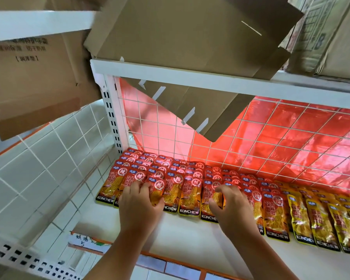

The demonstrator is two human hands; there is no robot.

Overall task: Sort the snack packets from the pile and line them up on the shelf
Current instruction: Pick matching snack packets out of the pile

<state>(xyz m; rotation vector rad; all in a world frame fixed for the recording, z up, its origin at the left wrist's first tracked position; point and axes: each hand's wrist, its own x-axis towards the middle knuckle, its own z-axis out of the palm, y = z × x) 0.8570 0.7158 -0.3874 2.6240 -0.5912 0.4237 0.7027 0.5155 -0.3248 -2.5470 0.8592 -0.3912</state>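
Note:
Red snack packets (190,190) lie in overlapping rows across the left and middle of the white shelf (182,235). Yellow packets (319,219) of the same brand continue the rows on the right. My left hand (138,207) grips one red packet (157,188) in the front row, with fingers curled over its top and thumb at its side. My right hand (232,211) is curled over the front row further right. Its thumb and fingers pinch a red packet (211,197). No loose pile is in view.
A white wire grid (271,138) with red plastic sheet behind it backs the shelf. A flattened cardboard sheet (190,33) hangs over the upper shelf edge. A cardboard box (32,77) juts out at upper left. A white tiled wall (38,168) is on the left.

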